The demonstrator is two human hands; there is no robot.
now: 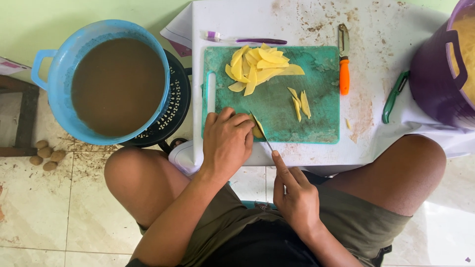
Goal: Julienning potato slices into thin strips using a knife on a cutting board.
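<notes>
— See how the left hand (226,143) sits? Fingers curled over the potato piece (257,131), pressing it down at the near edge of the green cutting board (324,99), close to the counter (366,44) edge.

— And the right hand (295,194)?

— Closed round the knife (262,131) handle, forefinger stretched along the spine. The blade lies right against the left fingertips, touching the potato as far as I can tell.

— That looks close to me.

— It is. I'd say the fingertips want tucking back so the knuckles guide the blade (the thumb too, it's hidden behind the palm). And the piece looks small, so it could roll; flat side down would steady it.

— Where do the cut ones go?

— There's a heap of potato slices (258,68) at the far side of the board, and a few thin potato strips (300,103) in the middle, well apart from the blade. Good, nothing is crowding the cut.

— What's the rest?

— An orange-handled peeler (344,62) just beside the board, a green peeler (394,98) by the purple bucket (435,84), a toothbrush (245,39) beyond the board, and a blue tub of brown water (118,84) on a stool to the left.
</notes>
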